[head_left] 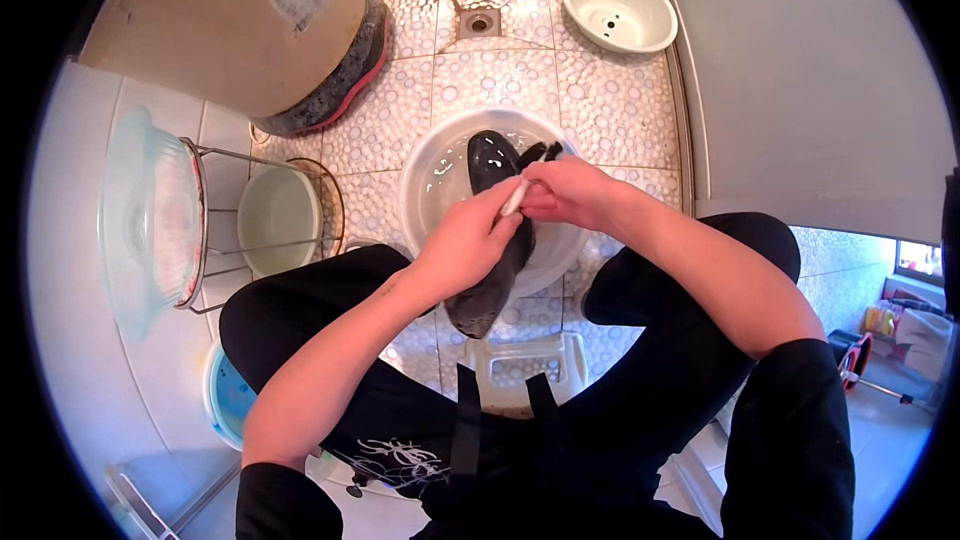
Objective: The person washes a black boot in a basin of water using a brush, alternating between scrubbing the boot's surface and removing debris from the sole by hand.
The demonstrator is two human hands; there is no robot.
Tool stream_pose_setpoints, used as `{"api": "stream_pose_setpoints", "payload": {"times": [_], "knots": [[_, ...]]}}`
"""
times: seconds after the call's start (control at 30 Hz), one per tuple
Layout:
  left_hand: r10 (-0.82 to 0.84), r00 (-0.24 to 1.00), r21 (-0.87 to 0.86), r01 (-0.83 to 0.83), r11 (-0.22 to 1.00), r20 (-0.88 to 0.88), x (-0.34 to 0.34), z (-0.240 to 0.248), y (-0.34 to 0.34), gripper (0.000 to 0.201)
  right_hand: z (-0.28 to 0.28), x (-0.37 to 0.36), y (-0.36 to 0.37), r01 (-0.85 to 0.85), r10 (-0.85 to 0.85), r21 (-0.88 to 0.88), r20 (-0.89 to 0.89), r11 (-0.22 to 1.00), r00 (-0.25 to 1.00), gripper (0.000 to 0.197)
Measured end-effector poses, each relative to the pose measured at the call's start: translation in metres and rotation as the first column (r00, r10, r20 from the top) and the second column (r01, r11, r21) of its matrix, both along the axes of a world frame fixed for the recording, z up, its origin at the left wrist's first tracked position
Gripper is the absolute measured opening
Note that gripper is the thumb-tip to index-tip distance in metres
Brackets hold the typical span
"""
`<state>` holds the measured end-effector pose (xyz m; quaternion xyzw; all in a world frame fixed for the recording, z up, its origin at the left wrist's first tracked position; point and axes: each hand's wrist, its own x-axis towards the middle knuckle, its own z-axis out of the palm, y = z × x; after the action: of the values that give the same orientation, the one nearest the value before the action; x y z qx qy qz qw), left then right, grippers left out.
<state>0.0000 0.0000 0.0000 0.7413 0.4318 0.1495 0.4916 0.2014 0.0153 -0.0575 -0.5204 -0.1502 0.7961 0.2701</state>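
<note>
A wet, dark shoe (490, 285) slants over a round whitish basin (416, 155) of water, its rounded front end toward the far side. My left hand (468, 240) is closed over the shoe's middle; its fingertips are partly hidden. Just right of it, my right hand (570, 192) is closed on what looks like a small brush (515, 197) with a white handle. Dark bristle-like tufts show beyond my right fingers. The two hands nearly meet above the shoe, and the handle's end lies between the left thumb and fingers.
A low plastic stool (575, 365) stands below the basin. Another pale basin (620, 8) sits far right, near a floor drain (479, 23). Left are a wire rack (225, 155) with basins and a large cardboard-covered object (225, 25). A grey panel (800, 80) borders the right.
</note>
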Motion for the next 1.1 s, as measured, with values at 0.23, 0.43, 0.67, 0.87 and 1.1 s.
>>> {"api": "stream_pose_setpoints", "payload": {"times": [0.23,0.43,0.67,0.87,1.1], "knots": [[0.24,0.937,-0.133,-0.279,0.951,-0.252,-0.026,-0.028,-0.002,0.021,0.014,0.002,0.002,0.129,-0.104,-0.105,0.218,0.986,0.97,0.022],[0.379,0.86,0.016,-0.398,0.917,-0.342,-0.075,-0.064,0.016,0.035,0.018,0.004,-0.004,0.044,-0.029,-0.05,0.259,0.998,0.965,0.016],[0.419,0.68,0.073,-0.476,0.876,-0.601,-0.125,-0.122,-0.004,0.09,0.024,0.019,-0.01,0.023,-0.021,0.0,0.414,1.0,0.91,0.017],[0.291,0.762,-0.361,-0.558,0.747,-0.578,-0.14,-0.114,-0.005,0.126,0.055,0.011,-0.02,0.011,-0.056,0.125,0.361,0.992,0.931,0.016],[0.25,0.799,-0.486,-0.546,0.682,-0.547,-0.104,-0.1,0.004,0.099,0.057,0.038,-0.034,0.002,-0.054,0.122,0.426,0.993,0.903,0.015]]}}
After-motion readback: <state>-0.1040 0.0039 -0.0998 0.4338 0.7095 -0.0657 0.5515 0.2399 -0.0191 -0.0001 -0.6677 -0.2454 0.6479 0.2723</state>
